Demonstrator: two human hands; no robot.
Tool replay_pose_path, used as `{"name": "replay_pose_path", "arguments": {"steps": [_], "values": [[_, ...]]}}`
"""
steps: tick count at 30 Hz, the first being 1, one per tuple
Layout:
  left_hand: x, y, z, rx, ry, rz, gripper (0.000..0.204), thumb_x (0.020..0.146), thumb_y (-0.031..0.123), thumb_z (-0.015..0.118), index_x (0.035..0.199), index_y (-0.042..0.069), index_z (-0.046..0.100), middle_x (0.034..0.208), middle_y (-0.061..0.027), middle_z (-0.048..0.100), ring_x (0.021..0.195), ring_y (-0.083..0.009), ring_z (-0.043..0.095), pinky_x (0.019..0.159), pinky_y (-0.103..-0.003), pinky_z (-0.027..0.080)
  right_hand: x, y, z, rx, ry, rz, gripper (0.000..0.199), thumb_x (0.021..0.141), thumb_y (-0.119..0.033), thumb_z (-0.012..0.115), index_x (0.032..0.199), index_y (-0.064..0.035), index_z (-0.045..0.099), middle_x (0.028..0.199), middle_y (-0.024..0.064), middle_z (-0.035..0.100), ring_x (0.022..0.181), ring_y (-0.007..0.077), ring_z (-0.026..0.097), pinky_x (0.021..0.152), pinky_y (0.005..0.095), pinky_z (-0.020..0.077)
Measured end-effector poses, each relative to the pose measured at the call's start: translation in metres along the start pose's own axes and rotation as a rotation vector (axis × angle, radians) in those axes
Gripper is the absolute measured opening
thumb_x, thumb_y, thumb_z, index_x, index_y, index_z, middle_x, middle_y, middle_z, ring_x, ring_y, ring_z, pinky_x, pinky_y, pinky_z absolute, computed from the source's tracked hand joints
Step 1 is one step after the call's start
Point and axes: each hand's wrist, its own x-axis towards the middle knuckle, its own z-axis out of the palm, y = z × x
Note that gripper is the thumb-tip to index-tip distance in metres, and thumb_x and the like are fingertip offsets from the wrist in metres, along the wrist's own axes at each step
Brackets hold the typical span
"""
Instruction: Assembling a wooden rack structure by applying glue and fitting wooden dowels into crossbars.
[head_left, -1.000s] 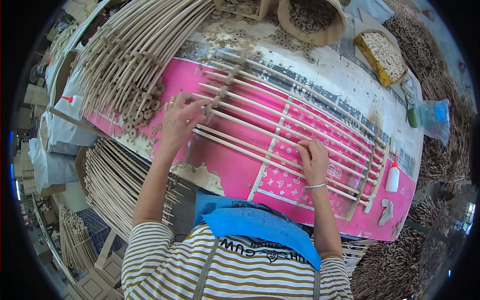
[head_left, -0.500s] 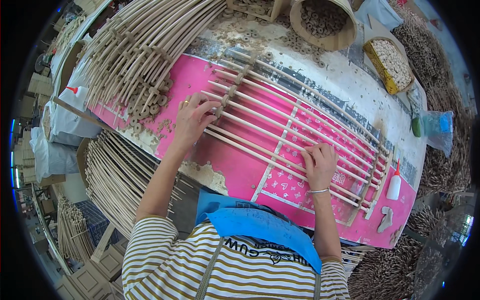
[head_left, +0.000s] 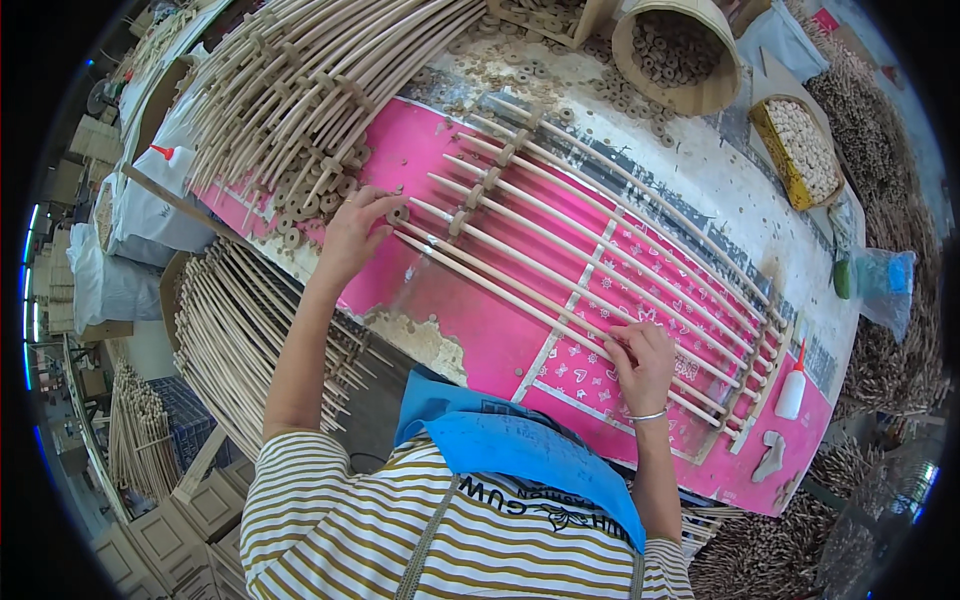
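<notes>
Several pale wooden rods (head_left: pixel 560 240) lie side by side, slanting across a pink sheet (head_left: pixel 405 150). A row of small brown wooden rings (head_left: pixel 489 178) sits on the rods near their upper left ends. At the rods' left ends, my left hand (head_left: pixel 352 238) has its fingers bent together at a small brown wooden ring (head_left: pixel 398 214), next to the tip of a rod. Over the lower right part, my right hand (head_left: pixel 645 362) pinches one of the nearest rods between thumb and fingers. Darker rings (head_left: pixel 733 410) cross the rods at their right ends.
A big bundle of ringed rods (head_left: pixel 300 90) covers the table's far left, with loose rings (head_left: pixel 300 215) below it. A bucket of rings (head_left: pixel 680 50), a yellow box of white beads (head_left: pixel 800 150) and a red-tipped white glue bottle (head_left: pixel 791 388) stand farther right. More rods (head_left: pixel 240 330) lie below left.
My left hand has moved left, away from the row of rings to the rods' left ends. My right hand stays at the same rods. The whole view has shifted slightly.
</notes>
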Motion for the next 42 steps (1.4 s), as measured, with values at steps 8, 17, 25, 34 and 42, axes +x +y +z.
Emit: {"name": "replay_pose_path", "arguments": {"steps": [8, 17, 25, 34, 42], "values": [[0.000, -0.009, -0.001, 0.058, 0.053, -0.026, 0.048, 0.081, 0.002, 0.074, 0.128, 0.011, 0.069, 0.113, -0.0094, 0.064, 0.105, -0.0318, 0.064, 0.091, -0.042, 0.053, 0.002, 0.001, 0.004, -0.054, -0.050, -0.062, 0.011, 0.087, -0.014, 0.078, 0.095, -0.0079, 0.073, 0.094, 0.0070, 0.066, 0.092, 0.0259, 0.062, 0.079, 0.0401, 0.0429], [-0.009, -0.002, -0.011, -0.904, 0.034, -0.560, 0.037, 0.106, 0.022, 0.065, 0.137, 0.002, 0.066, 0.107, 0.0018, 0.068, 0.091, -0.0066, 0.059, 0.082, -0.023, 0.050, 0.000, -0.002, 0.006, 0.157, 0.015, 0.031, 0.009, 0.093, -0.004, 0.072, 0.100, -0.0003, 0.067, 0.090, 0.0118, 0.062, 0.077, 0.0247, 0.062, 0.069, 0.0361, 0.0489], [-0.006, 0.002, -0.006, -1.031, -0.052, -0.578, 0.040, 0.103, 0.028, 0.070, 0.135, 0.004, 0.068, 0.112, 0.0022, 0.072, 0.100, -0.0050, 0.063, 0.086, -0.023, 0.047, 0.000, -0.002, 0.006, 0.193, -0.021, 0.053, 0.010, 0.092, -0.004, 0.073, 0.100, -0.0018, 0.067, 0.091, 0.0128, 0.063, 0.084, 0.0288, 0.063, 0.075, 0.0388, 0.0497], [-0.011, 0.015, 0.004, -1.142, -0.180, -0.568, 0.039, 0.101, 0.031, 0.072, 0.129, 0.005, 0.073, 0.110, 0.0015, 0.074, 0.094, -0.0052, 0.060, 0.084, -0.024, 0.047, 0.002, -0.008, 0.004, 0.238, 0.033, 0.021, 0.015, 0.088, -0.006, 0.077, 0.098, -0.0019, 0.067, 0.094, 0.0128, 0.064, 0.087, 0.0294, 0.064, 0.077, 0.0396, 0.0500], [-0.012, 0.041, 0.009, -1.104, -0.205, -0.588, 0.043, 0.099, 0.037, 0.073, 0.131, 0.008, 0.073, 0.112, 0.0006, 0.074, 0.100, -0.0074, 0.062, 0.085, -0.026, 0.045, -0.002, -0.010, 0.003, 0.106, 0.100, 0.026, 0.011, 0.087, -0.010, 0.077, 0.094, -0.0044, 0.070, 0.090, 0.0105, 0.065, 0.086, 0.0296, 0.064, 0.075, 0.0420, 0.0499]]}}
